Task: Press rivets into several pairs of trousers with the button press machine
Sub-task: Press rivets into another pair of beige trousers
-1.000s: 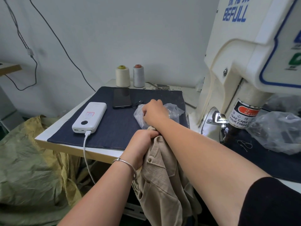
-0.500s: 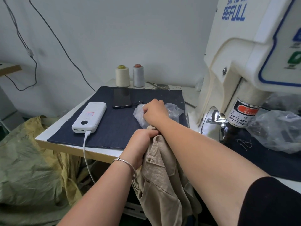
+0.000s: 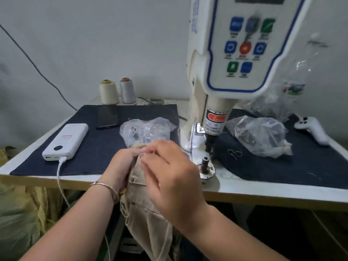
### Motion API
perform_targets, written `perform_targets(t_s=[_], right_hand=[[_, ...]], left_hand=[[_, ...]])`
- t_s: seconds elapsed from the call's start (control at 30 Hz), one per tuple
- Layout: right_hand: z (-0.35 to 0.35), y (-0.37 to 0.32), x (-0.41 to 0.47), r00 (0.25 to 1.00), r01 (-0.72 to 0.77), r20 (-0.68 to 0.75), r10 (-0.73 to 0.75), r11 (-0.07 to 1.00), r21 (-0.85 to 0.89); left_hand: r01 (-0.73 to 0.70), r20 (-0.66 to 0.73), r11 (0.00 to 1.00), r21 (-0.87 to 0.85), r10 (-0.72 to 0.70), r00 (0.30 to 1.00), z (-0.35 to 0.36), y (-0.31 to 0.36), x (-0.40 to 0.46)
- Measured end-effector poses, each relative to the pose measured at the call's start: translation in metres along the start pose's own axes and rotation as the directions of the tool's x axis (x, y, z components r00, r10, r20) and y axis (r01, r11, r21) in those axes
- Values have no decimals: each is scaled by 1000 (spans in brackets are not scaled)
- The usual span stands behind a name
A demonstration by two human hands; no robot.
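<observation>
A white tabletop [image 3: 244, 187] carries two dark blue cloth mats, the left mat [image 3: 90, 147] and the right mat [image 3: 282, 166], with the button press machine [image 3: 235, 53] standing between them. On the left mat lie a white power bank [image 3: 66, 141], a black phone [image 3: 107, 117] and a clear plastic bag [image 3: 148, 129]. Two thread cones [image 3: 117, 91] stand behind it. The right mat holds a crumpled plastic bag [image 3: 259, 136] and a white handle-shaped object [image 3: 312, 129].

Light: soft, even, fairly bright; no hard shadows on the pale grey wall [image 3: 94, 44]
Glare: small highlights on the crumpled clear plastic bag [image 3: 259, 134]
Blur: right hand [image 3: 169, 172] smeared by motion; white machine control panel [image 3: 244, 48] soft, labels unreadable
Distortion: white table edge [image 3: 263, 193] bows, wide-angle
</observation>
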State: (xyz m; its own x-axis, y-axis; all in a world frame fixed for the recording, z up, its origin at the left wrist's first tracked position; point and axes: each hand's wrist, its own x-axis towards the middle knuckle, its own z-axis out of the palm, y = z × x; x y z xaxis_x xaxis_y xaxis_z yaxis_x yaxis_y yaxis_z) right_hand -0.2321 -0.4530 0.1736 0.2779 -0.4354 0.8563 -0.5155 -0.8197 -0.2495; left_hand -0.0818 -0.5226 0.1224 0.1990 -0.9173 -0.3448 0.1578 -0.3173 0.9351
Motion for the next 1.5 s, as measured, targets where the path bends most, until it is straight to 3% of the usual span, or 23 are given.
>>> perform_targets(t_s=[0.1, 0.2, 0.3, 0.37, 0.5, 0.57, 0.67, 0.77, 1.0, 1.13, 1.3, 1.5], right_hand=[[-56, 30, -49, 999, 3, 42, -4, 1000, 18], [-101, 88, -75, 973, -225, 9, 232, 951, -210], [-133, 150, -77, 797, -591, 28, 604, 788, -169], [-142, 180, -71, 668, -727, 127, 733, 680, -96], [-138, 211, -62, 473, -808, 339, 814, 554, -203], [-136, 217, -58, 413, -792, 396, 820, 538, -289], [-137, 220, -49, 363, -804, 457, 812, 521, -287], [-135, 220, -46, 364, -811, 451, 815, 516, -277], [-136, 222, -66, 448, -844, 350, 823, 519, -139], [-126, 217, -68, 489, -780, 312, 814, 569, -261], [-115, 216, -67, 603, -676, 269, 751, 660, -327], [-110, 221, -67, 615, -652, 289, 734, 679, -339]], left_hand=[[27, -14, 998, -48, -28, 1000, -3, 6, -4], [32, -46, 999, -26, -33, 998, -3, 6, -2], [40, -34, 998, -41, -42, 999, -3, 7, -5], [23, 3, 997, -69, -22, 1000, -4, 4, -2], [-2, 8, 997, -80, 3, 1000, -4, 0, 1], [11, -10, 997, -71, -12, 1000, -2, 1, -1], [18, -22, 998, -68, -19, 1000, -2, 1, -3], [4, -7, 997, -72, -5, 1000, -1, 1, -2], [6, 3, 998, -58, -6, 1000, -5, -1, 0], [12, -8, 998, -67, -13, 1000, -4, 0, 0], [11, -11, 997, -74, -12, 1000, -3, 1, 0], [12, 33, 997, -72, -9, 999, -4, 1, 0]])
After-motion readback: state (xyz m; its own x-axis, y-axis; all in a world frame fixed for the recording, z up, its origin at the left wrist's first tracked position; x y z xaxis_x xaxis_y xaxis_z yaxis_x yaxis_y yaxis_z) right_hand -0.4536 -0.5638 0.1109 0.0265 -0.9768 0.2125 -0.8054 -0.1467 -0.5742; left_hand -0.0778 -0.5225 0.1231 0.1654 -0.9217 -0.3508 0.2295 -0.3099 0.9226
